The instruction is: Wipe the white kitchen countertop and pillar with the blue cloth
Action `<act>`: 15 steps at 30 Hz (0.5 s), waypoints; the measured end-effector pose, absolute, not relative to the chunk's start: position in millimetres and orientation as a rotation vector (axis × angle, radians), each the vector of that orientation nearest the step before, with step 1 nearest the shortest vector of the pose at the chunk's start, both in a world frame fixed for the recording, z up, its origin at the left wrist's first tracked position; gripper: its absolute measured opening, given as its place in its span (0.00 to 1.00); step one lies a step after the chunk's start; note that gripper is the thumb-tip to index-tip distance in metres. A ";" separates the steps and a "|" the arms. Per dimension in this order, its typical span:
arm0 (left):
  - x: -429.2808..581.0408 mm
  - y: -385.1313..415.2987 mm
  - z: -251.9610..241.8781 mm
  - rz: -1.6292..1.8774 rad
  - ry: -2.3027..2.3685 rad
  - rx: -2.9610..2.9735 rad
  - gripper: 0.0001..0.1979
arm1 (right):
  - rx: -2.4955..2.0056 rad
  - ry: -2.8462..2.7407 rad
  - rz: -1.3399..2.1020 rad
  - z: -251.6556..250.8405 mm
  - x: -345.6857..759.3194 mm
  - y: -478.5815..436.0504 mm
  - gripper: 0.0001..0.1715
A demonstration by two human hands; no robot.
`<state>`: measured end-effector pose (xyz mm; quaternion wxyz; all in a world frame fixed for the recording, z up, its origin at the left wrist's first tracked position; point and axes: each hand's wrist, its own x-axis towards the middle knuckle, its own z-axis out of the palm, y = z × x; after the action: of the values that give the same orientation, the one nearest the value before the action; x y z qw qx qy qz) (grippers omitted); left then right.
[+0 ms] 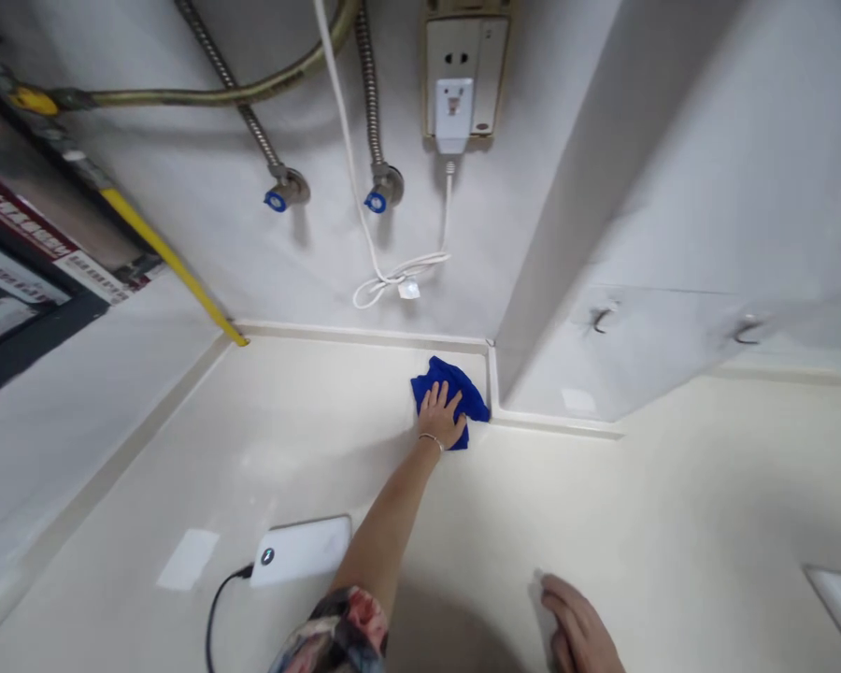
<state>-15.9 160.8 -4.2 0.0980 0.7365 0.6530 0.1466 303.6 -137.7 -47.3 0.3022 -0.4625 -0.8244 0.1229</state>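
A crumpled dark blue cloth [469, 397] lies on the pale countertop [308, 402], against the inner corner of the raised edging. My left hand [443, 419] presses down on it, palm down with the fingers spread, and a thin bracelet circles the wrist. The left arm reaches forward from a flowered sleeve. Lower right, my right hand [578, 626] rests at the counter surface with its fingers loosely bent. Nothing shows in that hand, and part of it is cut off by the frame's bottom edge.
A white power bank [301, 550] with a black cable lies left of my forearm. Against the wall hang a looped white cord [385, 280], a plugged-in socket [466, 75] and two valves [287, 190]. A yellow pipe [172, 262] meets the counter; a boxed column [567, 308] juts out.
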 end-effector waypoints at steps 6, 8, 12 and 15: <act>20.5 128.1 -8.9 0.453 1.921 2.203 0.31 | -1.227 -2.197 0.277 -37.3 292.1 -133.0 0.28; 24.5 115.6 -9.3 0.451 1.928 2.216 0.31 | -1.234 -2.185 0.297 -39.6 291.2 -132.8 0.29; 33.3 82.7 -9.9 0.463 1.920 2.275 0.29 | -1.202 -2.162 0.367 -47.2 291.1 -131.7 0.32; 47.2 53.4 -14.2 0.482 1.879 2.352 0.28 | -1.143 -2.149 0.406 -48.9 289.3 -129.3 0.33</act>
<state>47.2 53.4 -14.2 0.0462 0.7706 0.6157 0.1580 289.3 -129.3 -48.9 0.3308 -0.4372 -0.8218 0.1552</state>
